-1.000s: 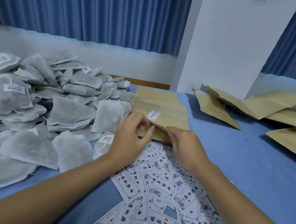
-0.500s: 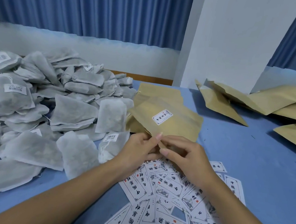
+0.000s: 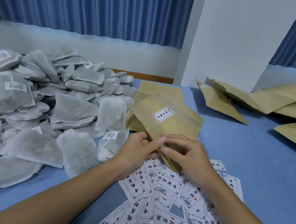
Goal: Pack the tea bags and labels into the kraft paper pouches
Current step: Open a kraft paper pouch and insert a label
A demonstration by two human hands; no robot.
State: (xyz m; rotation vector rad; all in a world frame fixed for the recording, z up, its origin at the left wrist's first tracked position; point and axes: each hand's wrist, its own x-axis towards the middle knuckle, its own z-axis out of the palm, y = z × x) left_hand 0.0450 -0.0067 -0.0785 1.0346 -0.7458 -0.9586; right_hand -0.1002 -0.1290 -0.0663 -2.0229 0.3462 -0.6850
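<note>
Blue bench [image 3: 248, 159] fills the lower frame, w/ blue curtains across the top and a white pillar upper right. Big heap of grey tea bags [image 3: 40, 104] covers the left half, some w/ white barcode stickers. Kraft pouches [image 3: 265, 104] lie piled at the right edge; a smaller stack of flat pouches [image 3: 156, 91] sits at centre, just beside the heap. Printed labels [image 3: 167, 201] are scattered bottom centre to right, overlapping, under the forearms. Held pouch [image 3: 168, 121], w/ a small white sticker on its face, is raised at centre, tilted, above the flat stack. Left hand [image 3: 138, 147] & right hand [image 3: 190, 154] both pinch its near edge, each grip clamped on the paper, thumbs nearly touching.
</note>
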